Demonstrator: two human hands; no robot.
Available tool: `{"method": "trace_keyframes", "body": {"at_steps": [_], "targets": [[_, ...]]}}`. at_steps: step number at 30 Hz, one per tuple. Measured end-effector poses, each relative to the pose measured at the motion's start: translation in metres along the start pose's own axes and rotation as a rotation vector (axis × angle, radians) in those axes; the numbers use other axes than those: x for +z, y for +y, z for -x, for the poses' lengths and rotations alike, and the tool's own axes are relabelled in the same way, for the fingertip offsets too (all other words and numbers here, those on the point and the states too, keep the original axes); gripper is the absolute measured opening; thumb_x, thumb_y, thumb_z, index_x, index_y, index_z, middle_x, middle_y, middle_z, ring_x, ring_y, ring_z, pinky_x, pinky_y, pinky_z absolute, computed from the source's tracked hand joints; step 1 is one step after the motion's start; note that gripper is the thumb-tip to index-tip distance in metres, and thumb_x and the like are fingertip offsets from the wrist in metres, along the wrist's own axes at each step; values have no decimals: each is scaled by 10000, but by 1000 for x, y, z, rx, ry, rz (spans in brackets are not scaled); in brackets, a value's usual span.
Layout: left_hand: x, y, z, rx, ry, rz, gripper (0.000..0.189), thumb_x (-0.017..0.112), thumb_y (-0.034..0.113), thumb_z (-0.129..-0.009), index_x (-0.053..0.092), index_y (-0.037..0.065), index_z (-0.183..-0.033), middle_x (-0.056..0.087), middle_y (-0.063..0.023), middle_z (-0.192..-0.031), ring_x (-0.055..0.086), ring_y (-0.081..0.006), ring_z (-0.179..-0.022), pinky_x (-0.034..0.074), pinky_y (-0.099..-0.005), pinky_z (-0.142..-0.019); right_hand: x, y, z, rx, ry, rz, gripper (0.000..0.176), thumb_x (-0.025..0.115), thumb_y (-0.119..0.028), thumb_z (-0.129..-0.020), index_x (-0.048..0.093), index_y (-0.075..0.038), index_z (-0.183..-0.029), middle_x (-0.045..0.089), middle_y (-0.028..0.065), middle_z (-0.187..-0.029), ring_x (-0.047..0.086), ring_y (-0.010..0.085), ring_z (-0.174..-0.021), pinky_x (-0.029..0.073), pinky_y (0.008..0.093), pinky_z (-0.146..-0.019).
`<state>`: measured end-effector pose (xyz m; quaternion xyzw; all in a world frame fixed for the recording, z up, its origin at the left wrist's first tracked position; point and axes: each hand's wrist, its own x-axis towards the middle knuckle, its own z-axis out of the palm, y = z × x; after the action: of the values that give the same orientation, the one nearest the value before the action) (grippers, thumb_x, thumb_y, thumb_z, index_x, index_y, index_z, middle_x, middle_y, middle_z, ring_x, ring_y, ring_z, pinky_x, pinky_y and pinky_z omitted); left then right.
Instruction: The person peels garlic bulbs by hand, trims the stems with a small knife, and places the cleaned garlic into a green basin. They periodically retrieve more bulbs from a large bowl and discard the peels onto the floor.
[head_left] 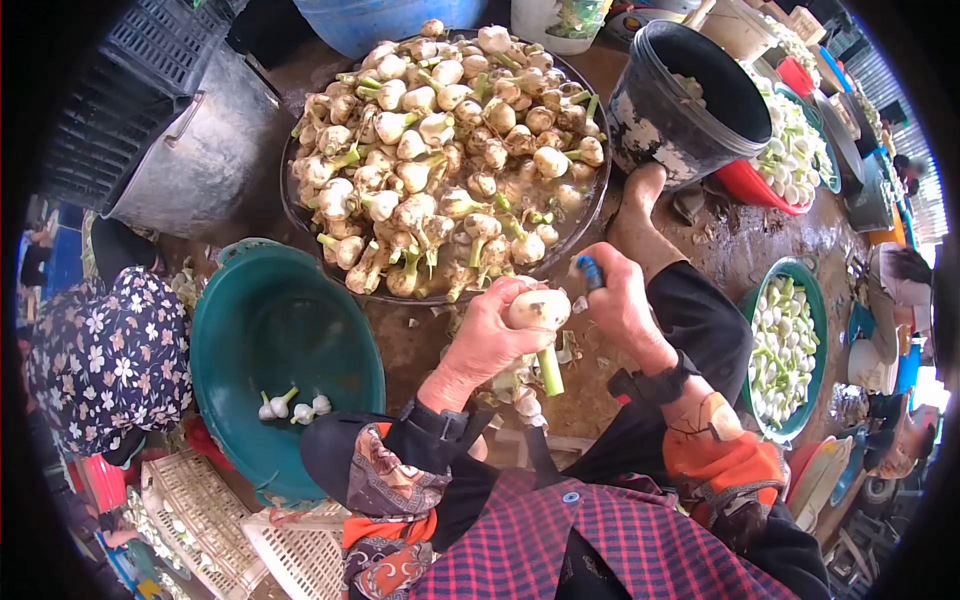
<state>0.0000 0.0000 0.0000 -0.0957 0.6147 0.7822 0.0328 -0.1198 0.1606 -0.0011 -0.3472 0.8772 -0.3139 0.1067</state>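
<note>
We wear orange-patterned sleeves, a red-and-dark checked garment with a blue button, black wrist straps and dark trousers.

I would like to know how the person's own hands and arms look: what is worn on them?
The left hand and right hand are ungloved; a blue patch, perhaps a wrap, shows at the right fingers. Each wrist has a dark strap. The left sleeve and right sleeve combine orange, dark fabric and ornate patterned panels.
</note>
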Motion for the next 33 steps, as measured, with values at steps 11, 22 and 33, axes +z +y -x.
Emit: {"method": "trace_keyframes", "body": {"at_steps": [11, 22, 33], "targets": [[10, -7, -6, 27, 261, 459, 470, 551, 281, -906, 444, 27, -1287, 590, -61, -1106, 593, -132, -936, 502, -274, -799, -3, -42, 25, -87, -38, -929, 846, 718, -292, -767, 228, -81, -1422, 213, 130, -1473, 255, 223, -1331, 371, 330, -963], [5, 15, 5, -14, 152, -300, 228, 628, 104, -820, 641, -50, -988, 665, -27, -766, 598, -52, -679, 479, -198, -582, 1, -50, 21, 332, 30, -1176, 397, 579, -247, -888, 547, 12, -1187, 627, 66, -992, 560, 114, -900, 438, 266, -821], [7, 7, 3, 302, 203, -703, 144, 546, 83, -844, 628, -35, -851, 658, -94, -693, 645, -158, -582, 484, -250, -517, 3, -46, 27, 238, 152, -1148, 388, 601, -205, -863, 555, 40, -1161, 610, 113, -1074, 570, 154, -972, 430, 277, -880]]}}
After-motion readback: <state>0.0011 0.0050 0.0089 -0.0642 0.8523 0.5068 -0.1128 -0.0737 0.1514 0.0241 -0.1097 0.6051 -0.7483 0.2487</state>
